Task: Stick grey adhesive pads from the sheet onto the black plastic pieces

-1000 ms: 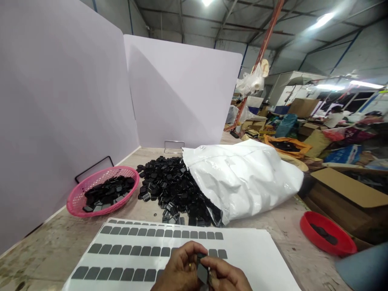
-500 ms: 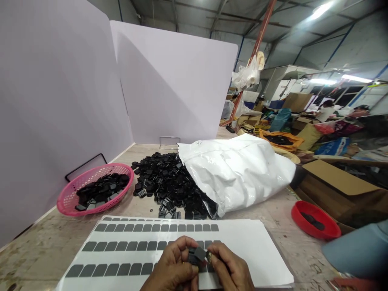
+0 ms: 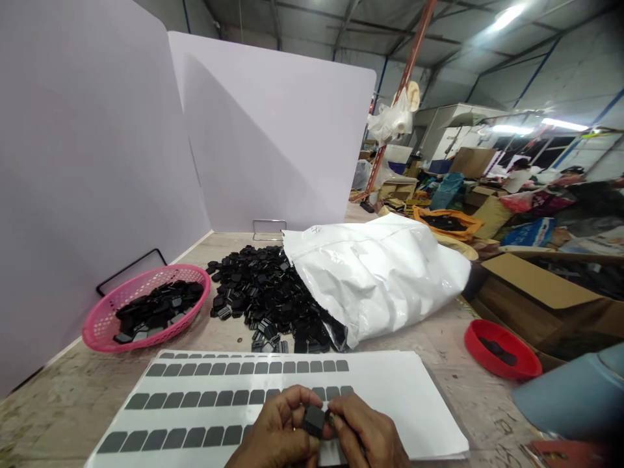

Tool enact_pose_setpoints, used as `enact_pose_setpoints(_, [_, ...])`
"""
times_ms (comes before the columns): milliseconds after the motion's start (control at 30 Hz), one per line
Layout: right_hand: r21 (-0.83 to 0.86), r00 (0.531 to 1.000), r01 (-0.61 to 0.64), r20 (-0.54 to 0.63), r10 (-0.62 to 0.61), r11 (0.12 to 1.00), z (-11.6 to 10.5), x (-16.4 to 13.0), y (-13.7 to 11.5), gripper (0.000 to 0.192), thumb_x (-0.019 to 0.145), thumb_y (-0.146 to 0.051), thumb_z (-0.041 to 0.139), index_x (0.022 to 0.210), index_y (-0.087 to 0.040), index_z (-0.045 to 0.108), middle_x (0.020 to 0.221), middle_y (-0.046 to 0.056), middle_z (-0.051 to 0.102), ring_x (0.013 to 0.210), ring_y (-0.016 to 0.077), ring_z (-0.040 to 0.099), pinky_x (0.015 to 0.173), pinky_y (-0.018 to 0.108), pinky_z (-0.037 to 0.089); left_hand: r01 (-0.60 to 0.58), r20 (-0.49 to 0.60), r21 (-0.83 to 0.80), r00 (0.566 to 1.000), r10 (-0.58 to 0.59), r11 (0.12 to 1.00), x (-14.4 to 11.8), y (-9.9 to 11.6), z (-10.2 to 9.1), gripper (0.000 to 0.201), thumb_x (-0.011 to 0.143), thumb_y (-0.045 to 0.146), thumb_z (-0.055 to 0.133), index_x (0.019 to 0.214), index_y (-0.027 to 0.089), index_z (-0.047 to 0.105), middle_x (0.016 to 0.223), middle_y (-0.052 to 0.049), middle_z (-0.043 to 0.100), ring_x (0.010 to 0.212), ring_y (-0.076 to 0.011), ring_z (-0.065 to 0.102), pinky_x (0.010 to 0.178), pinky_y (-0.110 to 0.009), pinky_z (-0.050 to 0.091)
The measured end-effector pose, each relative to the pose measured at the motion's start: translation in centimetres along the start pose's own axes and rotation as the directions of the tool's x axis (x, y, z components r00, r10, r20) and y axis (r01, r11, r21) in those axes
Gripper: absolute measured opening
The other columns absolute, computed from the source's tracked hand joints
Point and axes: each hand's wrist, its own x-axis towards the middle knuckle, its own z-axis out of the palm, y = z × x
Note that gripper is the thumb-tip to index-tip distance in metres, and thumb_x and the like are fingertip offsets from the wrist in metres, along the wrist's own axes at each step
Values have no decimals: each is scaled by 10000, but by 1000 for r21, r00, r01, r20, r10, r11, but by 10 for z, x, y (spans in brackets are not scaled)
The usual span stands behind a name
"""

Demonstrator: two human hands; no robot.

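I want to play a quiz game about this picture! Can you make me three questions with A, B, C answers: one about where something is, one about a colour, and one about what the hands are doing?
1. Where is the pile of black parts?
A. In the red dish
B. Spilling from the white bag
C. On the sheet

2. What colour is the basket?
A. Pink
B. Green
C. Yellow

3. What are the hands doing?
A. Resting flat
B. Lifting the bag
C. Holding one small black part together

Answers: 1 B, the pile lies at the mouth of the white bag. 2 A, its mesh rim is pink. 3 C, the left hand and right hand pinch the small black part over the sticker sheet.
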Motion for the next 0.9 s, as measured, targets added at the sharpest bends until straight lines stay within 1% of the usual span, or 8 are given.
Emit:
enact_pose_setpoints(100, [-18, 999, 20, 48, -19, 1000, -5, 2, -2, 221, 945, -209, 358, 947, -227, 579, 763, 16, 618, 681, 151, 599, 587, 227, 415, 8, 15, 16, 1000, -9, 1000, 2, 0, -2, 398, 587, 66, 667, 943, 158, 514, 829, -45, 707, 403, -41, 522, 393, -147, 321])
enact_pose_setpoints(200, [-28, 998, 17, 56, -15, 999, -7, 2, -2, 231, 946, -213, 359, 936, -228, 589, 749, 9, 614, 662, 147, 592, 576, 229, 411, 11, 6, 26, 1000, -11, 1000, 3, -1, -2, 395, 584, 65, 666, 934, 158, 509, 829, -50, 710, 397, -36, 510, 392, -148, 313])
enact_pose_setpoints(300, [-4, 1000, -11, 17, 11, 1000, -6, 2, -2, 234, 956, -227, 357, 919, -231, 588, 750, 5, 604, 674, 143, 597, 589, 226, 413, 2, -27, 37, 1000, -1, 999, 2, -1, -1, 380, 584, 86, 686, 915, 153, 512, 796, -40, 705, 392, -29, 494, 388, -143, 301])
enact_pose_setpoints(367, [24, 999, -25, -34, 26, 999, -5, 2, -1, 226, 963, -233, 355, 935, -230, 580, 764, 3, 602, 689, 139, 604, 606, 223, 417, -5, -36, 38, 999, 6, 999, 1, 0, 0, 381, 587, 110, 692, 921, 151, 513, 802, -52, 709, 394, -38, 507, 384, -146, 301])
enact_pose_setpoints(433, [34, 998, -28, -59, 30, 999, -5, 3, -1, 218, 963, -235, 358, 936, -227, 575, 770, 3, 599, 694, 136, 606, 618, 222, 419, -8, -39, 44, 999, 10, 999, 0, 1, 1, 385, 590, 124, 695, 927, 151, 512, 818, -64, 715, 397, -47, 523, 378, -149, 300])
enact_pose_setpoints(600, [-21, 1000, -9, -2, 8, 1000, -2, 3, 0, 236, 951, -236, 360, 917, -227, 594, 742, -1, 600, 672, 139, 593, 586, 223, 406, 18, -9, 45, 1000, -18, 999, 1, 1, -3, 389, 570, 105, 671, 923, 151, 513, 831, -59, 714, 392, -48, 527, 375, -152, 309])
enact_pose_setpoints(700, [-18, 1000, -9, 13, 9, 1000, 2, 2, 2, 231, 949, -233, 362, 910, -228, 589, 735, -4, 605, 651, 136, 588, 574, 218, 404, 17, -9, 26, 1000, -17, 999, 4, 1, -4, 412, 554, 84, 640, 941, 154, 516, 860, -60, 717, 386, -43, 523, 374, -153, 306])
enact_pose_setpoints(900, [-38, 999, 21, 29, -19, 999, 1, 3, 1, 215, 942, -211, 362, 906, -227, 574, 735, -3, 606, 641, 137, 586, 573, 217, 404, 37, -28, 42, 999, -36, 998, 3, 4, 1, 410, 516, 60, 602, 907, 156, 525, 820, -57, 719, 385, -52, 522, 374, -157, 300])
